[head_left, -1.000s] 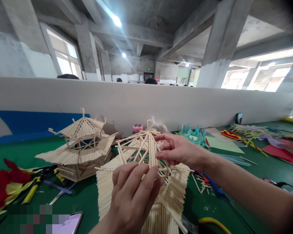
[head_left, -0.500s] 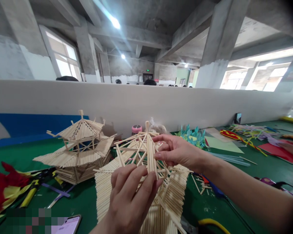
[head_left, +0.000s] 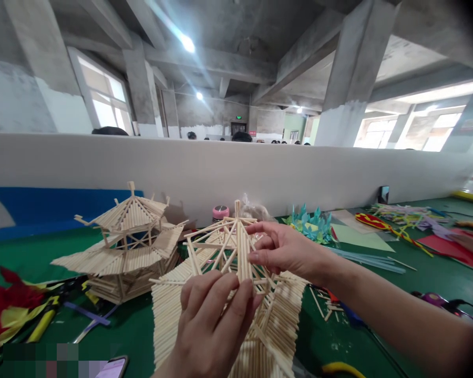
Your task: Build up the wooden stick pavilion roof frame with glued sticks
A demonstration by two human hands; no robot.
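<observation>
A pagoda model (head_left: pixel 169 320) built from thin wooden sticks stands before me, its upper roof partly open framework. Several sticks (head_left: pixel 243 247) lie side by side down the roof slope facing me. My left hand (head_left: pixel 215 320) is closed at their lower ends, thumb and fingertips pressed together on them. Higher up, my right hand (head_left: pixel 287 249) pinches the right edge of the same sticks between thumb and fingers, its fingertips near the peak. Both hands hide parts of the framework, and I cannot make out exactly which stick each one grips.
Another stick pagoda (head_left: pixel 132 239) stands at left. A phone (head_left: pixel 112 367), red cloth (head_left: pixel 16 294) and purple strips (head_left: pixel 86 313) lie nearer. Behind are a pink-lidded container (head_left: pixel 220 212) and a white partition (head_left: pixel 181 163). Teal paper petals (head_left: pixel 308 223) and loose sticks (head_left: pixel 327 310) lie right; another person's hand (head_left: pixel 471 247) shows far right.
The view has shifted very slightly. Both hands keep nearly the same places on the roof sticks, and nothing has been let go.
</observation>
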